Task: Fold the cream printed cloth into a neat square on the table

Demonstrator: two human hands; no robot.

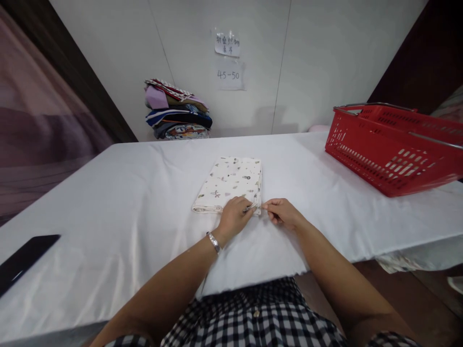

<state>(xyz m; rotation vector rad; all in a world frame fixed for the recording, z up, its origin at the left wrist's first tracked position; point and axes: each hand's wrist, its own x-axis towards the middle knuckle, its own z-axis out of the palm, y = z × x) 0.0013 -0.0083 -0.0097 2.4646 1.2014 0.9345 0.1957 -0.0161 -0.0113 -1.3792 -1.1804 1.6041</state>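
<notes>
Head view: folded printed cloth [228,184] flat on white counter [108,207], mid-centre. Left hand [234,217] resting on cloth's near edge, fingers curled, pinching near-right corner. Right hand [282,213] just beside, thumb + forefinger closed on same corner. Red basket [390,144] far right; clothes stack [177,112] at back by wall; dark flat object [21,262] near left edge.

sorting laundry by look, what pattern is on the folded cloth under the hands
Cream folded cloth with small scattered prints, clearest in the head view.

Both arms outstretched, left hand [234,216] and right hand [282,213] pinched close together.
</notes>
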